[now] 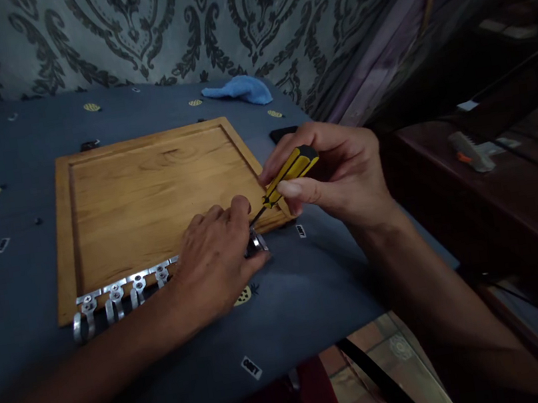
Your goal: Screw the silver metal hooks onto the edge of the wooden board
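Note:
A wooden board (146,193) with a raised rim lies on a table covered by a dark blue cloth (18,279). Along its near edge lies a metal rail of hooks (116,295). My left hand (217,260) rests palm down over the rail's right end, fingers curled and pressing on it. My right hand (340,170) is closed around a yellow and black screwdriver (289,171). The screwdriver's tip points down and left, meeting the rail just past my left fingertips.
A crumpled blue rag (239,90) lies at the back of the table. A dark flat object (282,134) sits behind my right hand. Patterned wallpaper backs the table. A dark wooden shelf (500,194) stands to the right. Tiled floor shows below the table's edge.

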{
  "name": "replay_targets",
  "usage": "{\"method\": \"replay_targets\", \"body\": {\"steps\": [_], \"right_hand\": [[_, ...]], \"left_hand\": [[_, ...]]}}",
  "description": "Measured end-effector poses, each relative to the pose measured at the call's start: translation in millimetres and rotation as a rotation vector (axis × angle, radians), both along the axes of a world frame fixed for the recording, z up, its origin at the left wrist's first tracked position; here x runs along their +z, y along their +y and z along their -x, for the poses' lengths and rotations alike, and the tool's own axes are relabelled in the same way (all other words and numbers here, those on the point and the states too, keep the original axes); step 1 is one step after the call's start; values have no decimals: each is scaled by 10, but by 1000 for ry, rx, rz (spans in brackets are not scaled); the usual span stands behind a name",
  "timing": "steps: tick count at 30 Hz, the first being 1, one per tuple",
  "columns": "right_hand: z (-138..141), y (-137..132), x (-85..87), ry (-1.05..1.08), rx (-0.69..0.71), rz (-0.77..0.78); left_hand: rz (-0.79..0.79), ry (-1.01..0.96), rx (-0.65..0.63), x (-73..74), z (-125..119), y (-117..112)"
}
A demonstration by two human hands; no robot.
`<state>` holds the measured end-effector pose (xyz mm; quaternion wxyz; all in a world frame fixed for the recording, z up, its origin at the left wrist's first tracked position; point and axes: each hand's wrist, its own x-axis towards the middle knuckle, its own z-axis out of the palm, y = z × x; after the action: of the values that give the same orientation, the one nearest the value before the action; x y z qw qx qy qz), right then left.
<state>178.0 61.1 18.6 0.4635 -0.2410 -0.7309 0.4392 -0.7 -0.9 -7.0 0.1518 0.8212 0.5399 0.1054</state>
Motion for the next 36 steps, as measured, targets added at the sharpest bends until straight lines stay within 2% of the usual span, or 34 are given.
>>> {"method": "replay_targets", "body": {"steps": [3, 7, 9, 12, 15, 19, 29, 36], "right_hand": [[25, 9, -28, 35, -50, 3], [37, 24, -49, 173, -197, -44], [36, 27, -49, 206, -199, -88], [39, 16, -49, 145, -159, -92], [51, -2, -52, 49, -192, -40], [65, -13, -41, 12, -212, -65], [63, -33, -10, 18, -128, -58], [-20, 9, -27, -22, -2, 64]], "left_hand": [[9, 1, 9, 10, -4, 0], [22, -2, 11, 19, -6, 5], [29, -5, 9, 17, -6, 8], [12, -19, 12, 6, -5, 9], [-4, -27, 9, -1, -6, 6], [3, -8, 10, 1, -8, 2], [-16, -25, 5, -19, 12, -7], [-19, -24, -2, 0, -2, 1]]}}
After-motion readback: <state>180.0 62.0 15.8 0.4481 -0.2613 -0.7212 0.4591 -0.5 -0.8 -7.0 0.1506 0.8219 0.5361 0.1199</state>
